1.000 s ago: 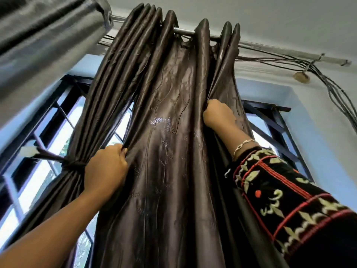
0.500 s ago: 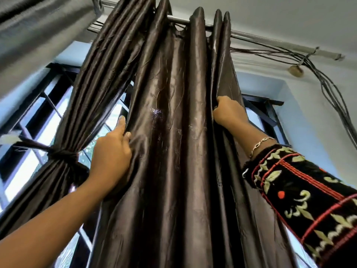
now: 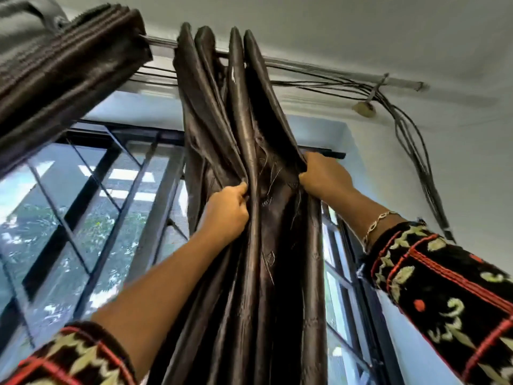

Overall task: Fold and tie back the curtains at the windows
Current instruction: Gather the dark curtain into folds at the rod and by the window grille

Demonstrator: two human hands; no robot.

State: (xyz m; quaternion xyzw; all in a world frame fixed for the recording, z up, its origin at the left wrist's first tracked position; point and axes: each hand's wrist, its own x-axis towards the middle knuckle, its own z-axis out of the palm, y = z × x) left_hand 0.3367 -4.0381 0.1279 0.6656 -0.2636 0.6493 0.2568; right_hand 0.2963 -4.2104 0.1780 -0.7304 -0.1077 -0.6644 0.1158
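A dark brown shiny curtain (image 3: 247,273) hangs from a metal rod (image 3: 305,65), bunched into a narrow column of pleats in the middle of the window. My left hand (image 3: 226,212) grips the folds on the curtain's left side, thumb pressed into a pleat. My right hand (image 3: 323,173) grips the curtain's right edge a little higher. A second brown curtain (image 3: 61,76) hangs gathered at the upper left, apart from the one I hold.
The window (image 3: 83,218) with black diagonal bars fills the left; trees show outside. A bundle of black cables (image 3: 410,134) runs along the wall below the ceiling at the right. A grey curtain (image 3: 19,26) shows in the top left corner.
Both hands have drawn together, squeezing the spread curtain into a narrow bunch. The curtain has slid right along the rod, away from the other curtain, uncovering the window on the left.
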